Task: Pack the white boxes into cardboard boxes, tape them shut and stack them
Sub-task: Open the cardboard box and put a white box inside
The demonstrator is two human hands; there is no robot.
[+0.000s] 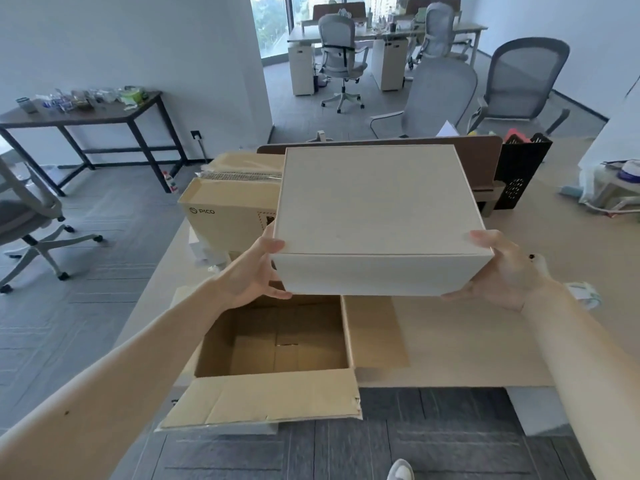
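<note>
A large white box (377,216) hangs in the air above the desk, held between both hands. My left hand (258,271) grips its left near corner, thumb on top and fingers underneath. My right hand (502,271) grips the right near corner the same way. Below and slightly left of the white box stands an open cardboard box (277,344), empty inside, with its flaps folded outward; its near flap hangs over the desk's front edge. Behind it on the left sits a closed cardboard box (225,206) printed PICO, partly hidden by the white box.
The wooden desk (467,341) carries a brown divider panel (481,161) at the back, a black mesh organiser (519,168) and a tape roll (585,294) by my right wrist. Office chairs (440,98) stand beyond; another chair (24,220) at left.
</note>
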